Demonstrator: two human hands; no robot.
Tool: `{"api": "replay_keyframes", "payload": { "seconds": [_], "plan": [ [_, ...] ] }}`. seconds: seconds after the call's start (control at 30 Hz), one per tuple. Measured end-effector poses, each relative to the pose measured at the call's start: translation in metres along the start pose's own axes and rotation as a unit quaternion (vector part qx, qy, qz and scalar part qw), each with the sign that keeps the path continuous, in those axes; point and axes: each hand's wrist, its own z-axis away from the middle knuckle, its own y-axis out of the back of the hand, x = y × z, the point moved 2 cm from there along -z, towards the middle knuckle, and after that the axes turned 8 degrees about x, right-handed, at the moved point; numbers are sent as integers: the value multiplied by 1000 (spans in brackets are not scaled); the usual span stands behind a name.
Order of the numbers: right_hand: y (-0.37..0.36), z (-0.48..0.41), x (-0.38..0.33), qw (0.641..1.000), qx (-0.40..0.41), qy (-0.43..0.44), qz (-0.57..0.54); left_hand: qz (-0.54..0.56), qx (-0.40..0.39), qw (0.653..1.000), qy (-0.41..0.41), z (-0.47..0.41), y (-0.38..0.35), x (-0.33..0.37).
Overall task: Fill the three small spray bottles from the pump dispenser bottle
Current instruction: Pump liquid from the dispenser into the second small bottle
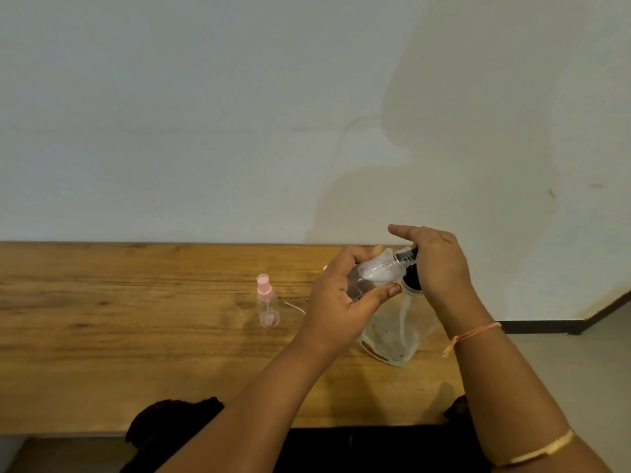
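Note:
My left hand holds a small clear spray bottle tilted on its side, its open neck pointing right. My right hand rests on the black pump head of the clear dispenser bottle, whose nozzle meets the small bottle's neck. White liquid shows inside the held bottle. A second small spray bottle with a pink cap stands upright on the wooden table, left of my hands. A bit of pink peeks out behind my left hand; what it is I cannot tell.
A thin white tube lies on the table between the standing bottle and my left hand. The table backs against a pale wall. Its right end is near the dispenser, with floor beyond. Dark cloth lies over the front edge.

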Motion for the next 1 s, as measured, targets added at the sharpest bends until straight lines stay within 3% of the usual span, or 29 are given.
{"api": "replay_keyframes", "payload": {
  "seconds": [0.17, 0.33, 0.43, 0.57, 0.83, 1.0],
  "plan": [
    [-2, 4, 4, 1000, 9, 10, -1, -10, 6, 1000, 1, 3, 1, 0],
    [4, 2, -8, 984, 17, -60, -168, -1, 2, 1000, -19, 1, 0, 5],
    [4, 0, -7, 986, 16, -60, -157, 7, 2, 1000, -16, 0, -1, 5],
    [-1, 2, -1, 999, 12, -11, -30, -9, 7, 1000, -14, 1, -1, 0],
    [7, 5, -7, 983, 16, -63, -174, -5, 0, 1000, -12, 1, -1, 6],
    [9, 2, -8, 992, 8, -41, -118, -6, -2, 1000, -7, 0, -1, 6]
  ]
}}
